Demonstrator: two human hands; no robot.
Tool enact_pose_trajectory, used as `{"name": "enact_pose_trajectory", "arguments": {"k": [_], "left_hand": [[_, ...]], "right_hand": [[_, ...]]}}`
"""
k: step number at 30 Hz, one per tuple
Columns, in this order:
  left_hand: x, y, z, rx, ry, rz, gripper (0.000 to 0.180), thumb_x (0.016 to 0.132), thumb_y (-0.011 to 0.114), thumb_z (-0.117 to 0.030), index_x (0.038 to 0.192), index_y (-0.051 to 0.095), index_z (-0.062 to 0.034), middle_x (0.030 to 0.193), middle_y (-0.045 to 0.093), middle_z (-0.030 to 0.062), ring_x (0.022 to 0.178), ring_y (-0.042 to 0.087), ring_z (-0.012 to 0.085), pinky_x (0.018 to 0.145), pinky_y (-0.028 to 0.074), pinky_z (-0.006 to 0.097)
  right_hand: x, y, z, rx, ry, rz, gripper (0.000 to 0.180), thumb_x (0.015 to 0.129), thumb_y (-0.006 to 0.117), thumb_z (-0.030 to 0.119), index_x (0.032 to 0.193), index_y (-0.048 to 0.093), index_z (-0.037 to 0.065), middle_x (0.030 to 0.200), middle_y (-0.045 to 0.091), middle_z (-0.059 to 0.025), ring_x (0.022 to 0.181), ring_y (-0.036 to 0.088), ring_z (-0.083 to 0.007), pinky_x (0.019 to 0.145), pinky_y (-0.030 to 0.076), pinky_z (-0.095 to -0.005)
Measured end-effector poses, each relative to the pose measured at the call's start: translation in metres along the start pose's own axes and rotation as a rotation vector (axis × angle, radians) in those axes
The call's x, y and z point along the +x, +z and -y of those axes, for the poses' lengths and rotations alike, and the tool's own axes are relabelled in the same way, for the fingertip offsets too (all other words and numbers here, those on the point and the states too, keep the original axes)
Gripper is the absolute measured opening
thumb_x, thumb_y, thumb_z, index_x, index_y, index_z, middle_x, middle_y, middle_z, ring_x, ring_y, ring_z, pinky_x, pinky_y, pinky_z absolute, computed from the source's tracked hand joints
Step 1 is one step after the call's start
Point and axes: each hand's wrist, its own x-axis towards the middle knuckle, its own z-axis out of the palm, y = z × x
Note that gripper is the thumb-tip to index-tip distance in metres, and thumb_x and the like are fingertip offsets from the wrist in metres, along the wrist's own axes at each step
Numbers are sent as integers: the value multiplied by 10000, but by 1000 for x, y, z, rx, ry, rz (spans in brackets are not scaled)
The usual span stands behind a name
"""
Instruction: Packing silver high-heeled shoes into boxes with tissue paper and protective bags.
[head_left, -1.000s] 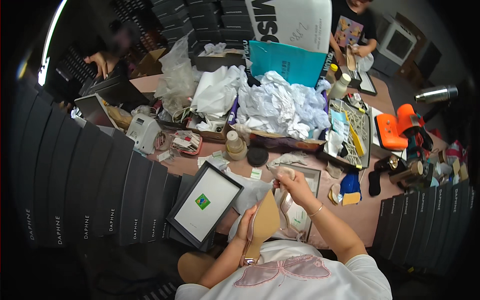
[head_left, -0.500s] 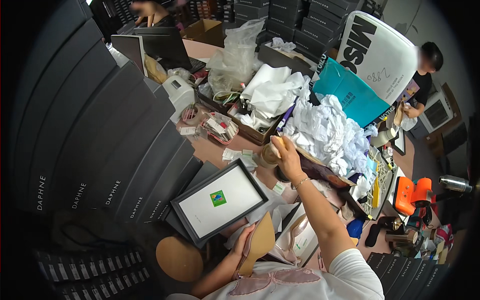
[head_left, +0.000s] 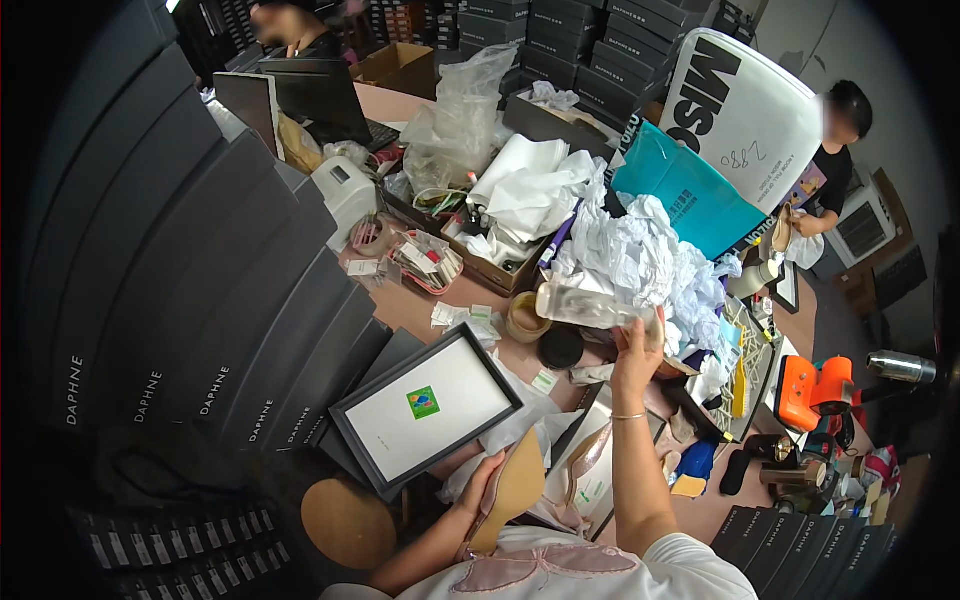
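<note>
My left hand [head_left: 478, 490] is closed round a shoe [head_left: 512, 485], its tan sole turned up, close to my body. Raised over the table, my right hand [head_left: 636, 360] grips a clear bottle [head_left: 590, 307] that lies nearly level, its far end to the left. Below that end stands an open round jar [head_left: 526, 318] beside a round black lid [head_left: 561, 348]. A pale pink shoe [head_left: 590, 465] lies in a white-lined box in front of me. To its left, a dark shoebox lid [head_left: 425, 405] shows its white inside with a green sticker.
Crumpled white paper [head_left: 640, 255] heaps up beyond my right hand. Dark shoeboxes [head_left: 200, 250] stack high on the left. An orange tool [head_left: 815, 385] sits at the right. A wooden stool [head_left: 348, 522] stands at lower left. Another person [head_left: 835, 170] works at the far right.
My right hand has moved right, away from the jar, and now holds the clear bottle; earlier a yellowish thing showed at its fingers. My left hand still holds the shoe.
</note>
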Motion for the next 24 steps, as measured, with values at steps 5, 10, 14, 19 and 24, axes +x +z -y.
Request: {"name": "enact_pose_trajectory", "arguments": {"k": [5,10,14,19,24], "left_hand": [[-6,6,-3,25,-24,71,722,904,394,-480,1400,332,40,1365,442,241,1224,484,330,1006,424,391],[-11,8,-4,45,17,73,736,885,391,-474,1385,339,63,1356,450,237,1178,519,328,988,439,392],[-9,11,-3,45,-7,121,736,888,390,-488,1367,359,69,1315,481,241,1123,557,333,960,464,397],[4,32,6,65,-42,183,602,944,357,-457,1351,407,-17,1230,551,171,1093,569,245,932,468,352],[13,67,37,237,-89,245,491,999,311,-364,1405,360,-92,1242,545,83,1100,551,181,942,444,300]], "right_hand": [[6,36,-28,-825,-594,458,534,779,663,-4,1280,556,145,1173,525,-182,1022,557,-346,904,439,-349],[6,49,-39,-1019,-394,625,456,826,606,142,1278,552,164,1250,473,-199,1092,538,-388,920,458,-415],[-11,9,15,-828,-34,657,308,904,551,261,1096,595,23,1078,566,-225,1045,556,-391,864,457,-407],[-150,-46,109,-801,-202,679,228,855,647,197,1010,593,39,891,646,-123,701,635,-248,621,498,-311],[-184,-85,112,-1125,-441,838,177,865,619,254,919,570,93,762,559,-97,661,619,-303,512,484,-415]]}}
